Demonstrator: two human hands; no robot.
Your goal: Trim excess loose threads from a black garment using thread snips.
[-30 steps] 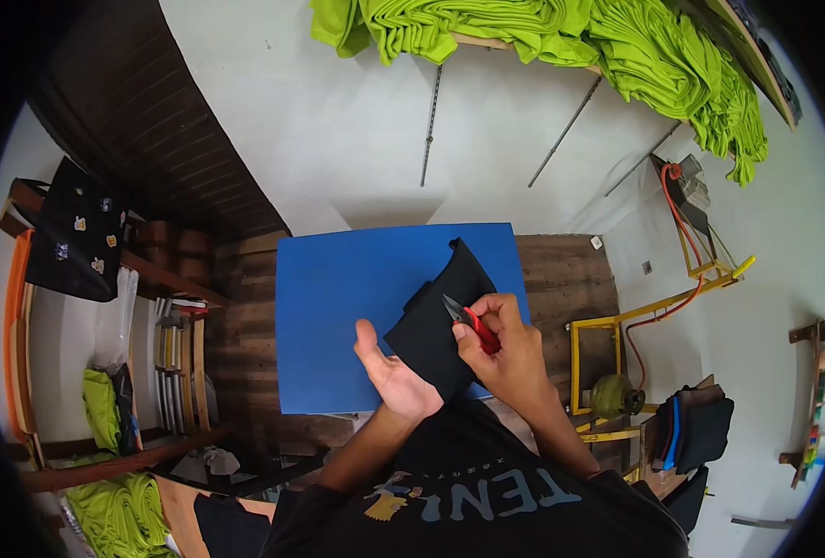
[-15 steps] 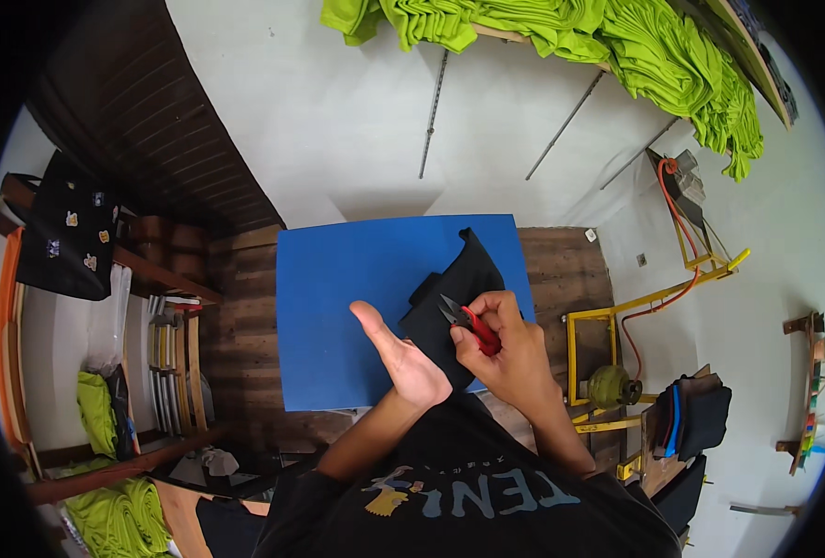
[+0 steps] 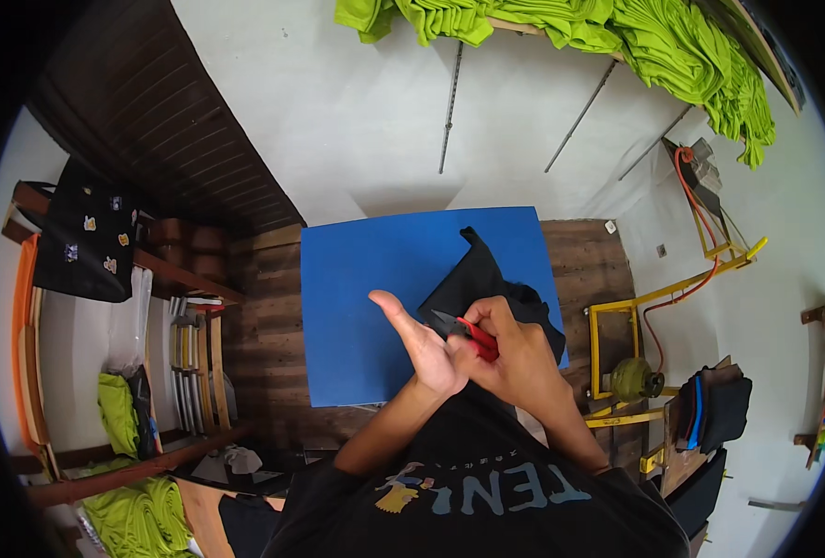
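Note:
My right hand [image 3: 510, 358] grips red-handled snips [image 3: 478, 338] with dark pointed blades over a black cloth [image 3: 473, 274]. Beside it, my left hand [image 3: 431, 358] has its thumb stretched upward and apart; its other fingers are hidden behind the cloth and my right hand. The cloth lies over or just above the blue tabletop [image 3: 366, 260], with a pointed corner toward the back and bunched folds at the right.
Lime-green cloth [image 3: 673, 56] is piled on a high shelf. A yellow metal frame [image 3: 594, 349] with a hose and gas cylinder [image 3: 636, 381] stands right, near folded dark cloths [image 3: 724, 409]. Left are a black bag [image 3: 78, 260] and wooden racks [image 3: 215, 372].
My hands have come closer together, the left thumb now higher beside the snips. The cloth has shifted and bunched toward the right. The view has moved slightly.

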